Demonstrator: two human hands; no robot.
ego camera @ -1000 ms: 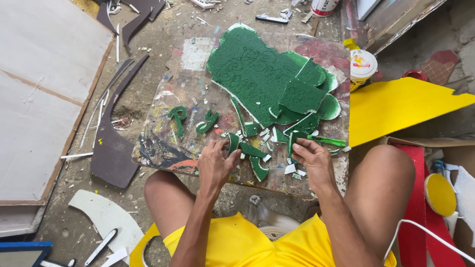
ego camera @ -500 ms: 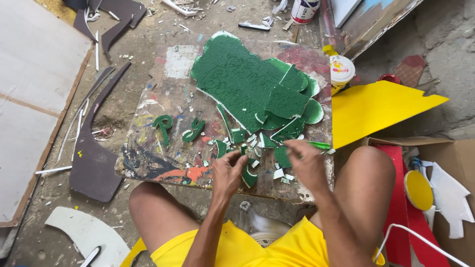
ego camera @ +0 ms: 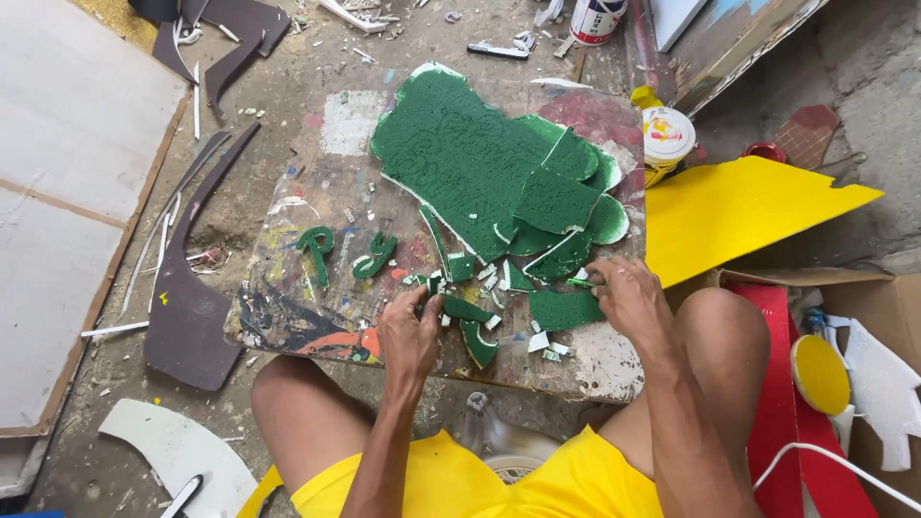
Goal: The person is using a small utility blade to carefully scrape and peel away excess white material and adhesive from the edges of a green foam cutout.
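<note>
While a thin green foam scrap (ego camera: 459,309) is pinched by the left hand (ego camera: 411,336) and another green piece (ego camera: 566,309) is pressed by the right hand (ego camera: 628,299) near the front edge of the paint-stained board (ego camera: 288,297), a snapped cutout is risked.

left hand (ego camera: 411,331): fingers curled, pinching | right hand (ego camera: 625,294): fingers bent, palm down

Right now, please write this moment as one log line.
left hand: touching small green foam pieces | right hand: on green foam scraps | base: paint-stained wooden board | large green foam sheet: beyond hands
</note>
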